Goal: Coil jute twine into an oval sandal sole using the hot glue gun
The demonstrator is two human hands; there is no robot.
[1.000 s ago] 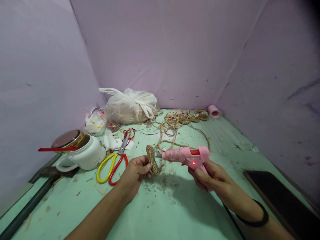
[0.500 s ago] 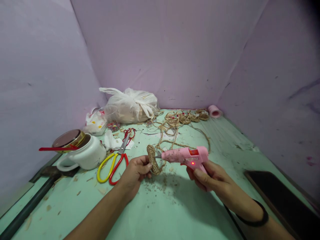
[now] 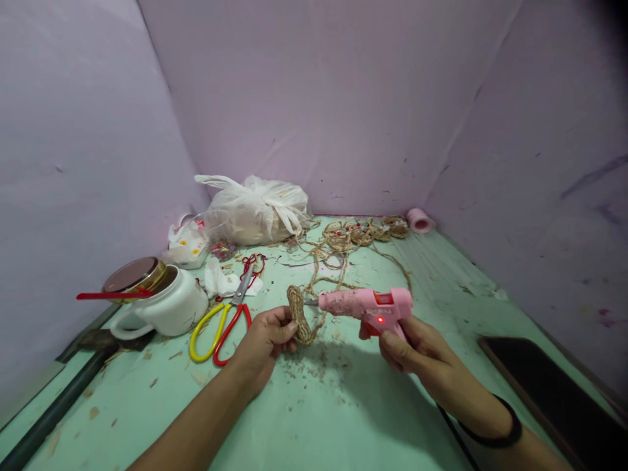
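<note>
My left hand (image 3: 269,343) pinches a small piece of coiled braided twine (image 3: 300,315) upright above the table. My right hand (image 3: 417,350) is wrapped round the handle of a pink glue gun (image 3: 366,306), its red light lit. The metal nozzle points left at the twine coil, close to its edge; whether it touches, I cannot tell. From the coil a strand seems to run back toward loose twine (image 3: 341,281) on the table. Scissors (image 3: 228,327) with one yellow and one red handle lie left of my left hand, blades pointing away.
On the left stand a white mug (image 3: 179,304) and a gold-rimmed lid (image 3: 135,275), with a hammer (image 3: 73,386) in front. A tied plastic bag (image 3: 260,209), twine pieces with red beads (image 3: 360,232) and a pink roll (image 3: 420,221) sit at the back. A dark phone-like slab (image 3: 549,399) lies right.
The glue gun has shifted slightly right, and its nozzle is a little farther from the coil. My left hand and the coil have hardly moved.
</note>
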